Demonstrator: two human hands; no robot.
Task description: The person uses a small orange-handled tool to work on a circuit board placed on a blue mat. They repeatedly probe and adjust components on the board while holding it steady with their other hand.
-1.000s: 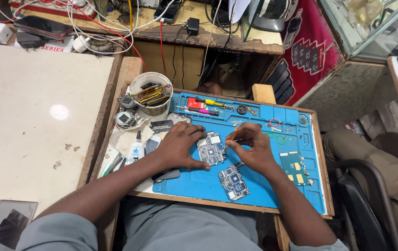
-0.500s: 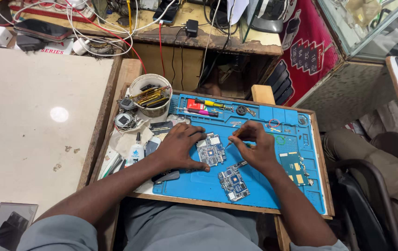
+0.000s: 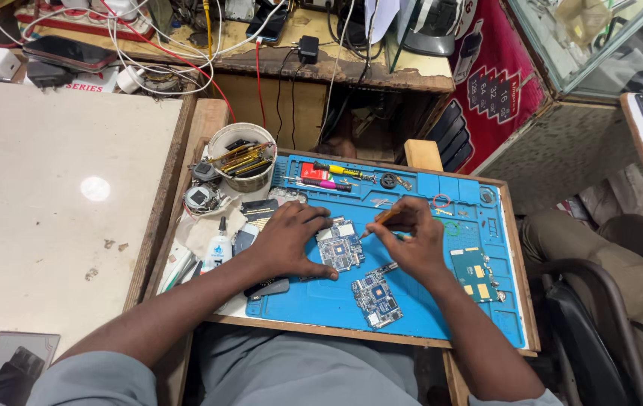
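On the blue work mat, at its middle, a small circuit board is shown being worked on with a thin hand tool. The left hand is laid flat beside the board, fingers spread and open, with thumb and fingertips pressed at the board's left edge so that it is kept from sliding; nothing is gripped in it. The right hand is closed in a pinch on the orange-handled tool, whose tip is directed down and left toward the board's upper right corner; whether the tip touches the board cannot be told. The step in hand is judged to be probing or prying at a part on the board. A steady, light push of the tip is called for next, with the board kept pinned. A second circuit board lies just below the right hand, untouched, and a green board is seen well to its right.
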